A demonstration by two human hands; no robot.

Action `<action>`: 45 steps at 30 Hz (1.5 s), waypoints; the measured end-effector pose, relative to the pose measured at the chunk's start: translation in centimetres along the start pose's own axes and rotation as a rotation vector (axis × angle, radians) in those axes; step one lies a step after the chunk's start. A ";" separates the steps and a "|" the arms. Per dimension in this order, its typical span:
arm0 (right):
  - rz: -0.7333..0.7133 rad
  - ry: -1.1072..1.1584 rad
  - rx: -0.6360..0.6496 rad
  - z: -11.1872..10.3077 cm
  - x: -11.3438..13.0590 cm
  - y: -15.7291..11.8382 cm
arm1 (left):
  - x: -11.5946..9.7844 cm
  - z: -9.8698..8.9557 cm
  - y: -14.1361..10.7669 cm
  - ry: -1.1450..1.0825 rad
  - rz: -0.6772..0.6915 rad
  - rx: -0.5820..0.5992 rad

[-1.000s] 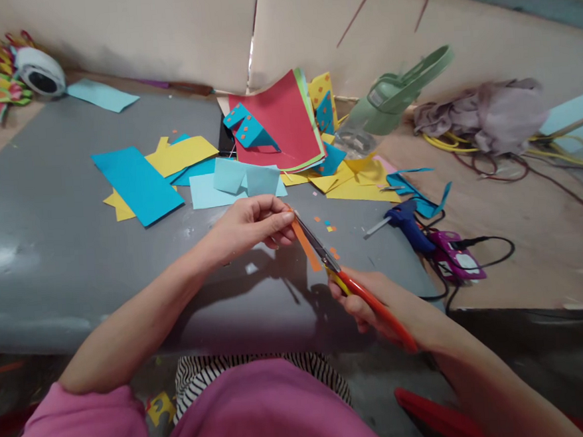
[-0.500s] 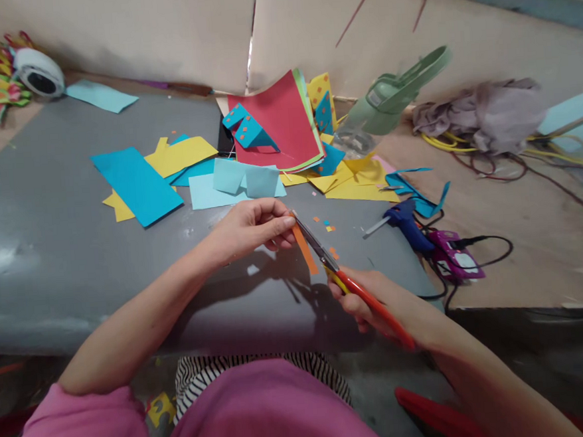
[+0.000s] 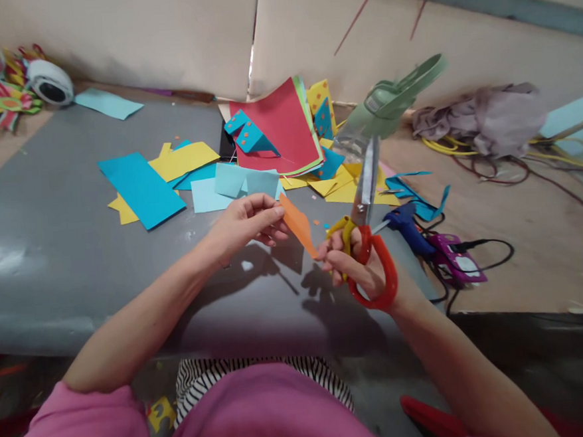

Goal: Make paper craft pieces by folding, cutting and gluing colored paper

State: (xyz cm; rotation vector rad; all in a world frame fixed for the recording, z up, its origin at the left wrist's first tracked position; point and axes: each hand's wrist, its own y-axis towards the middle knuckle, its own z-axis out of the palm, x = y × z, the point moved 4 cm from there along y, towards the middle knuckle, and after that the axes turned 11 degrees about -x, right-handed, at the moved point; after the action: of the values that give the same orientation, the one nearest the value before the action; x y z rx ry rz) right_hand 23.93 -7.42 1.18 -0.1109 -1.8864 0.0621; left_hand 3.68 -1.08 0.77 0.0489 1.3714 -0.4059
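Note:
A small orange piece of paper (image 3: 298, 223) is stretched between both hands above the grey table mat. My left hand (image 3: 252, 222) pinches its upper left end between thumb and fingers. At the lower right end, the fingertips of my right hand (image 3: 347, 262) touch the paper. Red and yellow scissors (image 3: 368, 193) hang on that same hand, their blades pointing up and away and looking closed. Just beyond my left hand lie light blue paper pieces (image 3: 209, 195). Tiny coloured scraps are scattered near the orange paper.
Blue paper (image 3: 142, 190) and yellow paper (image 3: 185, 161) lie at the left. Behind the hands are red sheets (image 3: 285, 129) and a green-topped bottle (image 3: 376, 109). To the right are a blue glue gun (image 3: 409, 227), a purple box (image 3: 457, 258), cables and a crumpled cloth (image 3: 484, 118).
The scissors have swung away from the orange paper and now point upward. My right hand's fingertips have come to the paper's lower end, and the paper shows wider.

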 end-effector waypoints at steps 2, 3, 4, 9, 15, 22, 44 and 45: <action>-0.041 0.069 -0.016 0.9 0.9 0.9 | 0.1 -0.2 0.2 -0.010 0.017 -0.028; -0.050 0.088 -0.015 1.3 1.2 1.4 | 0.1 -0.3 0.3 -0.017 0.023 -0.041; -0.054 0.098 -0.006 1.7 1.4 1.7 | 0.2 -0.4 0.4 -0.023 0.025 -0.053; -0.031 0.136 0.038 2.3 1.3 3.3 | 0.3 -0.9 0.9 -0.046 0.017 -0.097; -0.029 0.175 0.044 2.4 0.9 4.3 | 0.3 -1.1 1.0 -0.091 0.003 -0.136; -0.049 0.242 0.020 3.3 0.1 4.6 | 1.2 -0.2 1.0 -0.043 -0.029 -0.100; -0.991 -0.712 -0.177 0.0 1.6 3.4 | 1.8 -0.6 1.1 -0.030 -0.157 -0.046; -1.034 -0.684 -0.154 0.4 1.7 3.1 | 2.0 -0.4 1.0 -0.015 -0.167 -0.008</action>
State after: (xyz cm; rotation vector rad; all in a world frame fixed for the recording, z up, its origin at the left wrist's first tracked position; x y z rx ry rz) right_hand 23.21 -4.12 2.35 0.8804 -2.3951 -0.8401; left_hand 3.88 -0.55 -1.42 -0.0757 1.3666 -0.5396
